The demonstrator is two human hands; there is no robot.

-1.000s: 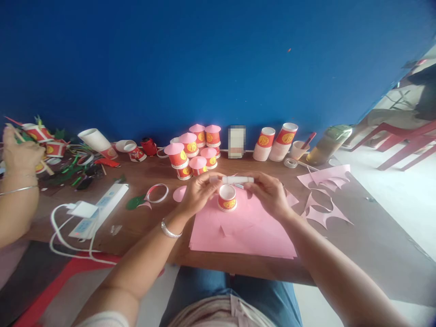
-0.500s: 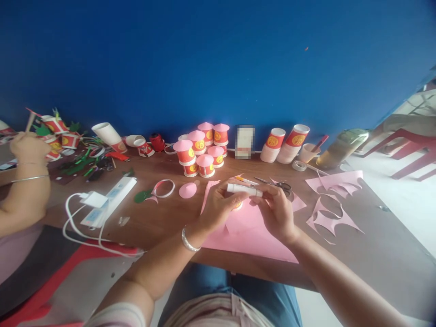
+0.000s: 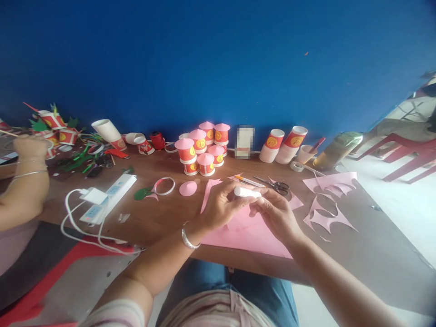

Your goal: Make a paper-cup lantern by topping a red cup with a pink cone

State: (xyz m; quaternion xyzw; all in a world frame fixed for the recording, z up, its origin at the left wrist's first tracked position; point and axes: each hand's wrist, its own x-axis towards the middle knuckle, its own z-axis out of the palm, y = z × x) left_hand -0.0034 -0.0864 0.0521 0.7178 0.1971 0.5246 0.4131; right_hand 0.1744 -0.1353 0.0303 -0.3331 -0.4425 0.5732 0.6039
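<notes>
A white tube that looks like a glue stick (image 3: pixel 245 193) is held level over the pink paper (image 3: pixel 254 231). My left hand (image 3: pixel 221 204) is closed round its left part, thumb below. At its right end the fingers of my right hand (image 3: pixel 272 206) pinch it. Whether a cap is on that end is hidden by the fingers. Just behind my hands lie the scissors (image 3: pixel 281 187) and a yellow-and-white pencil-like stick (image 3: pixel 250 181). Left of my left hand a pink paper cone (image 3: pixel 188 188) rests on the table.
Red paper cups with pink cone tops (image 3: pixel 185 150) stand in a cluster at the back. Stacked cups (image 3: pixel 272 145), a tape roll (image 3: pixel 297 166) and a jar (image 3: pixel 337 150) line the wall. Paper scraps (image 3: pixel 332 220) lie right, a power strip (image 3: pixel 109 200) left. A co-worker's hand (image 3: pixel 31 147) is far left.
The glue stick has turned slightly and shows less of its length, as my right fingers have closed in around its right end. The co-worker's hand at far left has lowered slightly.
</notes>
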